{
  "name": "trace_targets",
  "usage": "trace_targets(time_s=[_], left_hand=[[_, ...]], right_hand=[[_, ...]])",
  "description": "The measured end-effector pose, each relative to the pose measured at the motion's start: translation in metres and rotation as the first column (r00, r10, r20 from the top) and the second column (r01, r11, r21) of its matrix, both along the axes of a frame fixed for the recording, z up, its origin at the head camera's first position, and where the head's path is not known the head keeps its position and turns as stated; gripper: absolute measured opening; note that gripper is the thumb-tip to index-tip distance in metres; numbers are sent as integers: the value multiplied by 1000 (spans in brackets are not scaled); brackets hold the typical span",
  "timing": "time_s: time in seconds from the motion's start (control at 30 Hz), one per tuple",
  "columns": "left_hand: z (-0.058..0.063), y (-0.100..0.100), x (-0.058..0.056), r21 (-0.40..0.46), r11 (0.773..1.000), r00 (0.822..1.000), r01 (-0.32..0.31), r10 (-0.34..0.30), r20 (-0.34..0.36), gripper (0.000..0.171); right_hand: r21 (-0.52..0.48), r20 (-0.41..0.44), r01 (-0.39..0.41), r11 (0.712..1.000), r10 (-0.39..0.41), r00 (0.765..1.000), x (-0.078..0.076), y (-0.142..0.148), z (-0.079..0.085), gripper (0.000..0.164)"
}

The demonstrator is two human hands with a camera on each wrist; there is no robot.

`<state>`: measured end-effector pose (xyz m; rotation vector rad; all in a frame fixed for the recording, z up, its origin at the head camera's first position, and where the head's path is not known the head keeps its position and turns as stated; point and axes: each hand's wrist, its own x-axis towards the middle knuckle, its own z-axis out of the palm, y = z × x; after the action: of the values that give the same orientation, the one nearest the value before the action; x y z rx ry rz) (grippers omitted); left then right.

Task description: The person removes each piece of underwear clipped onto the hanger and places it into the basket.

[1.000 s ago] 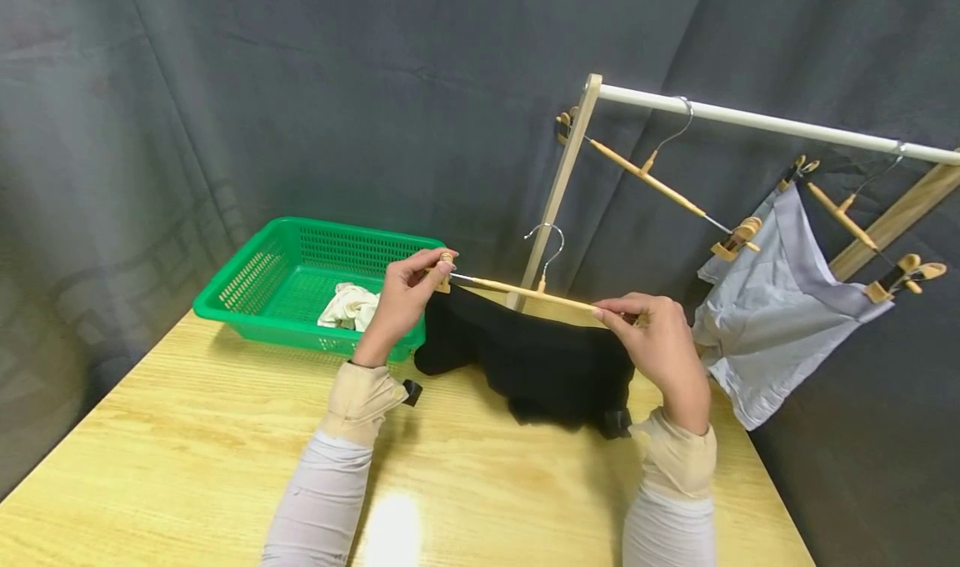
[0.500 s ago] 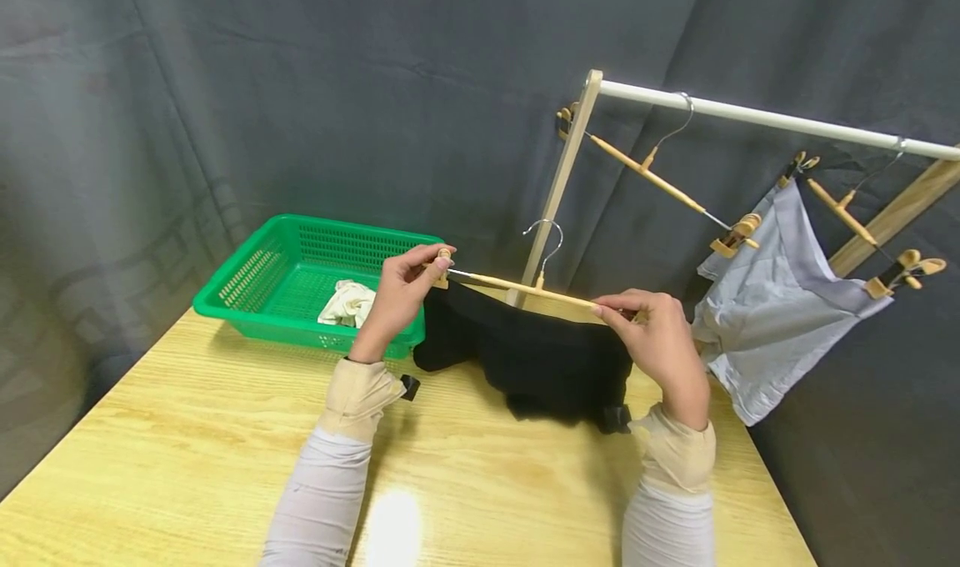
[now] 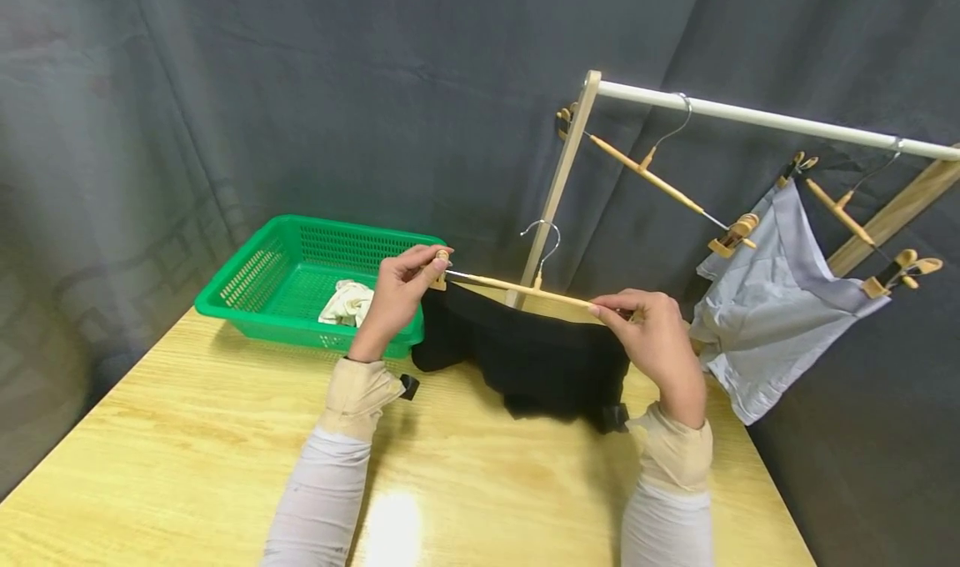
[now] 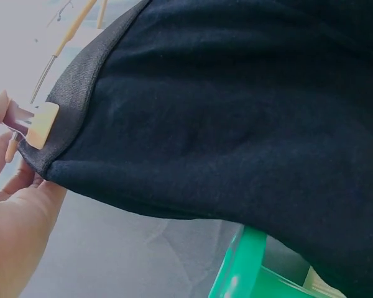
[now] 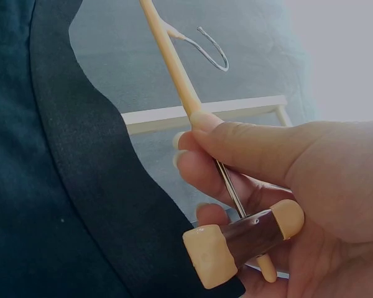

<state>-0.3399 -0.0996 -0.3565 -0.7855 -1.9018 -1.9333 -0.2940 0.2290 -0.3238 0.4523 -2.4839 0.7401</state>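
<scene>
Closest to you, in the lower middle of the head view, the counter [image 3: 495, 492] lies under your forearms. Your right hand [image 3: 663, 342] has its grip pinching the hanger [image 3: 517, 288] near the bar's right end, thumb against fingers; the right clip [image 5: 209, 256] overlaps the waistband's edge. Your left hand [image 3: 397, 296] has its grip on the left clip [image 4: 42, 125], which bites the other end. The black garment [image 3: 555, 363] hangs between them at centre frame; you can't tell if its hem touches the counter.

Little has changed in the last second: hanger and garment drift only slightly left, and both ends stay attached. That suggests the clipping is holding, though the hook [image 3: 557, 242] is not on the rail [image 3: 750, 115].

Left of centre, the green basket [image 3: 300, 331] holds a white cloth [image 3: 347, 303]. Behind your hook stands the rack's left post [image 3: 558, 188], an obstacle nearby. On the rail, at upper right, hang a second hanger [image 3: 652, 177] and pale grey shorts [image 3: 780, 325]. A dark curtain [image 3: 375, 92] backs everything.
</scene>
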Motion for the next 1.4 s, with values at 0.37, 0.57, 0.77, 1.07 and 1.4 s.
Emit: trace_targets(time_s=[0.37, 0.57, 0.77, 1.07, 1.4], left_hand=[[-1, 3, -4, 67, 995, 989, -68, 76, -130, 23], [-2, 4, -6, 95, 992, 982, -78, 93, -162, 21], [-3, 5, -6, 103, 991, 980, -83, 99, -171, 21], [-3, 6, -4, 94, 992, 980, -88, 103, -168, 21], [-1, 14, 1, 119, 989, 970, -91, 115, -214, 20]], right_hand=[[-8, -10, -17, 1000, 17, 1000, 0, -2, 5, 12], [-14, 6, -12, 1000, 12, 1000, 0, -2, 5, 12], [-17, -7, -26, 1000, 26, 1000, 1, -2, 4, 11], [29, 37, -42, 999, 41, 999, 2, 2, 4, 10], [195, 66, -23, 981, 10, 998, 6, -22, 2, 19]])
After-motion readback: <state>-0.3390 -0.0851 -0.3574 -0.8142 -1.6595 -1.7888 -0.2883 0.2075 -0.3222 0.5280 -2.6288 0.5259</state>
